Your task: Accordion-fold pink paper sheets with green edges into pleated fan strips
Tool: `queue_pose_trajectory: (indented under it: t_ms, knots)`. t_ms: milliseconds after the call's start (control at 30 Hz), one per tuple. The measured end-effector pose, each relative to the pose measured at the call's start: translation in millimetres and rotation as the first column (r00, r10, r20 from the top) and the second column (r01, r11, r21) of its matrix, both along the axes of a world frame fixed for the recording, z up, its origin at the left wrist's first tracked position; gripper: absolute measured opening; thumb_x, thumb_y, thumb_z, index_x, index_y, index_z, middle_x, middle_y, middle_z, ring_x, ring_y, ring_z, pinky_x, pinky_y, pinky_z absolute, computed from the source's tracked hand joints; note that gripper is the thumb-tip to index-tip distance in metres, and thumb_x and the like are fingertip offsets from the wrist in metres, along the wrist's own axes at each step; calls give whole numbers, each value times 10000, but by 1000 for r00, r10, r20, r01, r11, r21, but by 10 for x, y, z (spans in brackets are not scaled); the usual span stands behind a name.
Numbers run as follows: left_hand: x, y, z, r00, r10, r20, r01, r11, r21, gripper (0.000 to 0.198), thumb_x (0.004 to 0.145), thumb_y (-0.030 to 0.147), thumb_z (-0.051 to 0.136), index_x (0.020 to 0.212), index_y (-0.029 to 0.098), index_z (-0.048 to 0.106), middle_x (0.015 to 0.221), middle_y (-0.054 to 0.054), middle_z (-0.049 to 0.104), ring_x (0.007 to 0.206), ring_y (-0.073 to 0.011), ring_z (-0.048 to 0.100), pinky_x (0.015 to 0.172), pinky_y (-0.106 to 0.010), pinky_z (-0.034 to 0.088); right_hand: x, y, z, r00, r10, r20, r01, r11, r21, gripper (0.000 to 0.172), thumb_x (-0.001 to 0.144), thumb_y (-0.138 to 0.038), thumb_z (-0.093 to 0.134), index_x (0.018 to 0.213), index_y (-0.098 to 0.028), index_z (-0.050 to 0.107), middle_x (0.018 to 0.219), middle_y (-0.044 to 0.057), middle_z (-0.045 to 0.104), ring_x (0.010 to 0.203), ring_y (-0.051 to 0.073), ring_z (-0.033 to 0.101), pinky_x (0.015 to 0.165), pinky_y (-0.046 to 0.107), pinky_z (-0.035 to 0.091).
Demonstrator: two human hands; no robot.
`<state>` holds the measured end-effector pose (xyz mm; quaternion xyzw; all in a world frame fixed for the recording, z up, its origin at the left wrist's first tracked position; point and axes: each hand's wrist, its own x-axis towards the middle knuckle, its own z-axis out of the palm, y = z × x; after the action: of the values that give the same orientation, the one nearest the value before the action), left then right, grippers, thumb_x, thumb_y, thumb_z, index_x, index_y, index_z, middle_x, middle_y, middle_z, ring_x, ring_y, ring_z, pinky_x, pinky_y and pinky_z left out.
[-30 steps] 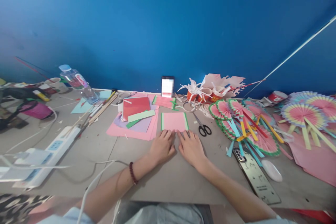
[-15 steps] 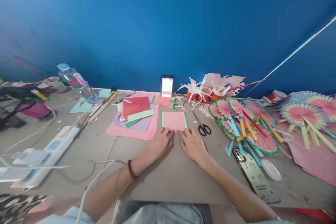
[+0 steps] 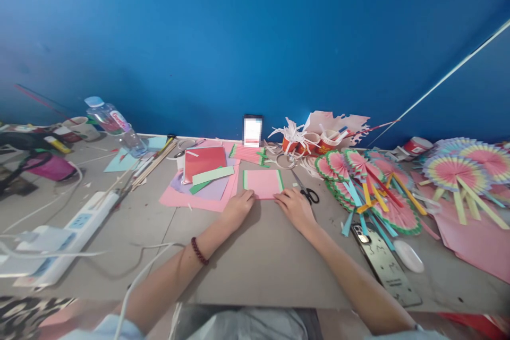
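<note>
A pink sheet of paper (image 3: 263, 181) with green strips along its left and right sides lies flat in front of me. A narrow fold seems to run along its near edge. My left hand (image 3: 239, 207) grips the near left corner, its fingers curled together. At the near right corner my right hand (image 3: 295, 209) pinches the edge with bent fingers. Black-handled scissors (image 3: 311, 195) lie just beyond the right hand. Left of the sheet is a pile of coloured paper (image 3: 219, 203) with a red packet (image 3: 205, 162) on top.
Pleated paper fans (image 3: 398, 212) and a phone (image 3: 386, 265) lie to the right. Paper cups (image 3: 329, 143) and a propped screen (image 3: 253, 132) stand near the blue wall. On the left are a power strip (image 3: 95, 210), a white cable (image 3: 135, 276) and a leaning bottle (image 3: 119, 127).
My hands have moved apart along the paper's near edge, from its middle out to the two corners. The sheet stays in nearly the same place.
</note>
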<state>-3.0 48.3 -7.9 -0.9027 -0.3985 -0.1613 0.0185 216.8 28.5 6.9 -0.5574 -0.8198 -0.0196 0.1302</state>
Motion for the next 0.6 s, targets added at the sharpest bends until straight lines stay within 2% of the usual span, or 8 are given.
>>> queue_pose_trajectory:
  t_ms: [200,333,467,600]
  knots:
    - [1,31,-46,1000,-23,8,22,996,82,228,915,97,338,888,154,557,891,-64,567,840,-171,555,735,-301,484,-5,33,-75,1000,22,-13,-21,996,83,194,910,-290,502,956,-234,682,838,15,643,818,145,527,763,250,369]
    - [-3,34,-1,997,-9,78,1,995,102,207,910,112,364,868,149,563,908,-67,578,834,-182,539,752,-320,466,-19,24,-68,998,59,23,-61,990,126,222,929,-248,456,927,-212,676,823,26,645,807,145,525,759,256,350]
    - [-18,3,56,980,7,200,-30,993,112,236,914,115,352,911,164,582,901,-69,591,842,-183,531,762,-339,449,-35,11,-47,997,54,63,-64,986,157,213,924,-194,440,933,-186,653,831,39,637,800,154,516,754,264,337]
    - [-50,-22,66,922,-72,380,17,989,148,293,922,99,317,946,176,599,830,-55,596,786,-154,535,713,-304,459,-43,-6,-14,997,34,75,-47,984,174,239,926,-168,407,906,-183,645,821,49,624,789,162,508,745,272,334]
